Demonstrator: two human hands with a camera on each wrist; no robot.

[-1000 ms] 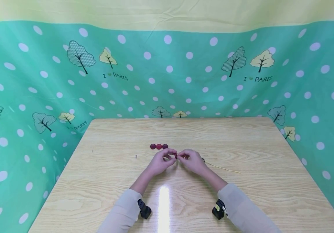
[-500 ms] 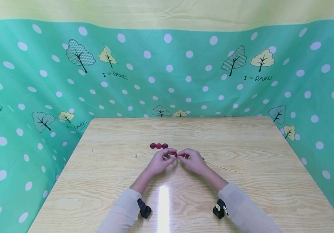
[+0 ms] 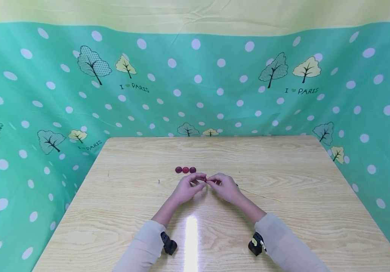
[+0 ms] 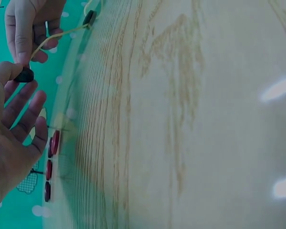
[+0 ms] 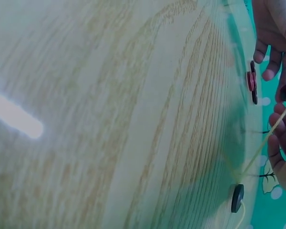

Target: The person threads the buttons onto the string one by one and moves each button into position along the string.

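Observation:
Over the table's middle, the left hand (image 3: 187,188) pinches a small dark red, flat round bead (image 4: 25,75) between thumb and forefinger, its other fingers spread. Facing it, the right hand (image 3: 224,187) has its thumb and forefinger together at the same bead, pinching a pale yellow cord (image 5: 264,143). Fingertips cover the cord's end, so I cannot tell whether it passes through the bead. Lower down the cord, a dark disc-shaped bead (image 5: 237,198) stands on edge at the tabletop, cord showing on both sides of it.
Behind the left hand, several flat round beads lie in a row, among them a purple one (image 3: 179,170) and a red one (image 3: 185,170). The cord's tail (image 3: 262,196) trails right across the wooden table (image 3: 130,211). A tiny bit (image 3: 159,181) lies left of the hands.
The bead at the fingertips has tilted slightly. Both hands keep nearly the same place, and the row of beads and the cord's tail lie as before.

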